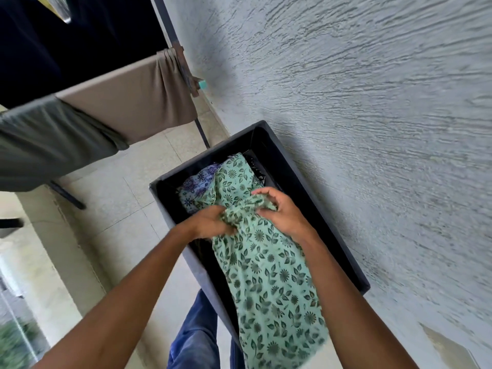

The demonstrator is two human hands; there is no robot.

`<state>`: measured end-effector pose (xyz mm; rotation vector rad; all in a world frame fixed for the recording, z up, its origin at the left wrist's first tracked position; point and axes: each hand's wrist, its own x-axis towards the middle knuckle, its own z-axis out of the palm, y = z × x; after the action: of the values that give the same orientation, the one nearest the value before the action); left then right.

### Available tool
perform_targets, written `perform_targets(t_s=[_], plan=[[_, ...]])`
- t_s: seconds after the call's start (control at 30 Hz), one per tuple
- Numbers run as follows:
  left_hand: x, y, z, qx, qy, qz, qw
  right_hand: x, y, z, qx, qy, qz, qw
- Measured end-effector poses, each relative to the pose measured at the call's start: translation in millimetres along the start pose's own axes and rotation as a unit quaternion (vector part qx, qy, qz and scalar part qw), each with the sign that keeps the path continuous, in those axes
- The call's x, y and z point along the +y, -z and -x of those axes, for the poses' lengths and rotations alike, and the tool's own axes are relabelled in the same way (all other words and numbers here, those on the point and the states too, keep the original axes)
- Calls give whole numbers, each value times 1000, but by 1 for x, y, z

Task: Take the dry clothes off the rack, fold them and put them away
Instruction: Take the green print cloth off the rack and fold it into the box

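Note:
A green cloth with a dark leaf-and-flower print (269,278) lies across a black fabric box (343,235) on the floor. My left hand (213,222) and my right hand (279,211) both grip a bunched part of this cloth near its middle, above the box. A pale blue floral cloth (194,186) lies inside the box, partly under the green one. On the drying rack (170,27) at the upper left hang a tan cloth (127,102), a grey-green cloth (48,145) and a dark navy cloth (66,43).
A rough grey plastered wall (372,102) runs along the right, touching the box. Pale floor tiles (111,209) lie left of the box. The rack's dark legs (66,195) stand on the tiles. My blue-jeaned leg (197,336) is below the box.

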<state>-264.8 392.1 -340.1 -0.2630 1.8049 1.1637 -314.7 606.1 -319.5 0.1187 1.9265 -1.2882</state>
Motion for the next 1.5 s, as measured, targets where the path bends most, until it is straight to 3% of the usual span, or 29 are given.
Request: perform_targets(t_s=[0.13,0.33,0.5,0.63,0.7,0.8,0.9,0.97,1.03,1.13,1.27,1.43,1.5], plan=[[3,29,-16,191,15,-42,981,-28,-7,-43,71,47,11,996],[6,52,-46,307,101,-49,945,-23,-23,-117,149,52,45,986],[9,40,-47,316,142,-55,937,-12,-29,-116,187,69,142,970],[6,-5,-30,358,78,-157,917,4,-12,-64,190,126,235,945],[4,-39,-17,333,38,-185,924,17,6,-25,194,122,238,944],[4,-98,12,306,1,-81,949,43,32,31,177,46,234,955],[3,-156,44,343,16,75,936,74,47,76,103,-58,254,960],[4,-184,57,346,93,228,905,90,53,98,76,-107,232,964],[8,-201,61,328,170,375,850,101,56,107,78,-150,189,967],[13,-216,59,298,236,503,776,120,59,98,114,-218,53,968],[15,-226,51,251,267,569,736,134,62,87,125,-191,65,971],[18,-230,50,279,215,535,768,112,62,105,115,-118,8,986],[20,-233,57,286,192,564,751,112,66,113,103,-115,-13,988]])
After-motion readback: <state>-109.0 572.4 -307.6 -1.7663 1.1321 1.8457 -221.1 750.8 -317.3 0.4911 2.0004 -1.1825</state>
